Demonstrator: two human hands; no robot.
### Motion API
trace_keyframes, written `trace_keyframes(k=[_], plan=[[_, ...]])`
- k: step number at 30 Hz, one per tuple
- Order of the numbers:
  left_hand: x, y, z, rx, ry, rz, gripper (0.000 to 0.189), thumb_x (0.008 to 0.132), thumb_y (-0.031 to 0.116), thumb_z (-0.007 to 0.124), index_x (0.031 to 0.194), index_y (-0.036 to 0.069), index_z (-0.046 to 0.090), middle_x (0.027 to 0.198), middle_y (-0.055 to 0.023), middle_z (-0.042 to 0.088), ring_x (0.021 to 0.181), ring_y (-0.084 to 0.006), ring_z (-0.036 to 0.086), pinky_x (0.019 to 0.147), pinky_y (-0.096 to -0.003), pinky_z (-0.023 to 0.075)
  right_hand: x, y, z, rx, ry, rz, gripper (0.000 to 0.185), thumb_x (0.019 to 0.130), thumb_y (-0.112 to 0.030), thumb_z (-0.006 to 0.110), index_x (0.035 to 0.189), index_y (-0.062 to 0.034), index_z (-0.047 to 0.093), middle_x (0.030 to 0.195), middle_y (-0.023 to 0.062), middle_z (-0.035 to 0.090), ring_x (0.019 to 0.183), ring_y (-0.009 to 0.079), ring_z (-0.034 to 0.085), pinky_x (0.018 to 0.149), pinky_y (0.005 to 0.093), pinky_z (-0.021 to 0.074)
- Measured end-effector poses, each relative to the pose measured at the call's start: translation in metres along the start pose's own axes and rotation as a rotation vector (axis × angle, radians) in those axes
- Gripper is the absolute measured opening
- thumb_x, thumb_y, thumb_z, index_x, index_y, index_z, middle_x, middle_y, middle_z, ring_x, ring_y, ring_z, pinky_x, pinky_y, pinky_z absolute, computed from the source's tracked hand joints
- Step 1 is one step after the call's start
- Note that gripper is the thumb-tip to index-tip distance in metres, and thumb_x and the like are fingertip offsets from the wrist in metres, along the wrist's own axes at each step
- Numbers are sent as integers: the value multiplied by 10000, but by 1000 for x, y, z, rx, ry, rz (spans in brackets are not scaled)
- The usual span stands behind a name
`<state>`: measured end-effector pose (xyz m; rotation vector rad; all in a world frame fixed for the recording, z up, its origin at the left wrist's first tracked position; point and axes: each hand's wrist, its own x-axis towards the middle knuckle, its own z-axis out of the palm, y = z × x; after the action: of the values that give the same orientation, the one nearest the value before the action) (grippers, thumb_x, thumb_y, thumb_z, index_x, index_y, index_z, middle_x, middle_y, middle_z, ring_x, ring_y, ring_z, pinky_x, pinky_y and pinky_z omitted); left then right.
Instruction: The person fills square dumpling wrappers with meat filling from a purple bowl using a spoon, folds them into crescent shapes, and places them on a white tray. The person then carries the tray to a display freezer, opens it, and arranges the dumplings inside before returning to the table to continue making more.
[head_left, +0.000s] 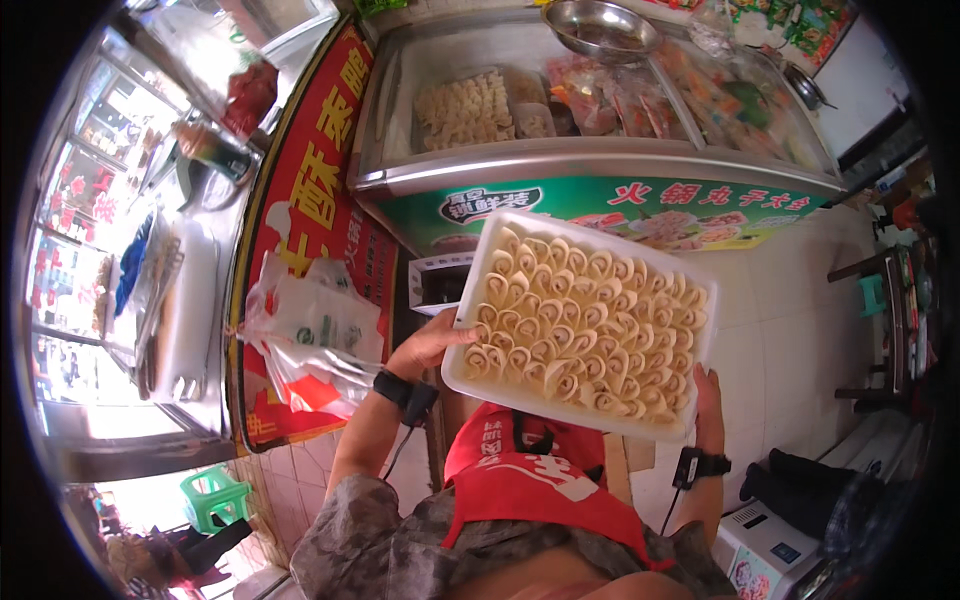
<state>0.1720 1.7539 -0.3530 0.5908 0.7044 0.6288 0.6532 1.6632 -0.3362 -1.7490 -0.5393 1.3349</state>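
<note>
A white plastic tray (581, 421) is held up in front of my red apron, slightly tilted to the right. Rows of folded wontons (577, 322) fill it from wall to wall. My left hand (442, 337) grips the tray's left side, the thumb over the rim. On the opposite side my right hand (706, 386) clasps the lower right edge; most of its fingers are hidden beneath or behind the tray. Each wrist wears a black strap with a small cabled box.
Ahead stands a glass-topped chest freezer (600, 161) holding more wontons (465, 109) and bagged food. A steel bowl (600, 30) rests on top. Plastic bags (315, 337) hang at the left counter. A dark wooden chair (877, 330) is at right, a green stool (216, 499) at lower left.
</note>
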Motion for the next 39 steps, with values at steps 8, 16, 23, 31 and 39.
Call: trace_keyframes(k=[8, 16, 23, 31, 39], plan=[[76, 50, -26, -142, 263, 68, 890, 688, 201, 806, 1430, -29, 372, 1355, -179, 539, 1227, -313, 543, 1042, -427, 443, 215, -163, 87, -241, -433, -23, 471, 970, -297, 597, 1265, 62, 527, 1149, 121, 641, 1004, 163, 620, 819, 316, 522], [86, -5, -8, -279, 846, 276, 665, 703, 286, 772, 1226, -61, 553, 1115, -182, 659, 970, -316, 664, 888, -456, 550, 367, -280, 229, -449, -1079, -17, 524, 961, -456, 567, 1160, 20, 659, 958, 68, 711, 804, 101, 657, 707, 253, 518], [80, -65, 26, -473, 1150, 395, 575, 718, 411, 752, 1089, -9, 623, 1047, -136, 661, 922, -311, 659, 802, -459, 571, 425, -274, 368, -415, -1488, -107, 792, 959, -715, 308, 1103, -45, 705, 853, 41, 678, 751, 111, 600, 680, 264, 481], [119, -101, 101, -633, 1503, 583, 513, 783, 396, 761, 1048, -21, 620, 988, -129, 649, 857, -279, 665, 770, -429, 576, 522, -208, 422, -643, -673, -1248, 486, 920, -234, 622, 1342, -40, 480, 1406, 192, 467, 1296, 353, 452, 1063, 459, 383], [156, -124, 140, -780, 1672, 735, 416, 869, 404, 647, 1085, 51, 603, 997, -94, 646, 877, -268, 657, 753, -421, 554, 700, -210, 245, -1176, -167, -1142, 649, 923, -194, 605, 1501, -94, 328, 1546, 187, 304, 1437, 372, 265, 1162, 511, 231]])
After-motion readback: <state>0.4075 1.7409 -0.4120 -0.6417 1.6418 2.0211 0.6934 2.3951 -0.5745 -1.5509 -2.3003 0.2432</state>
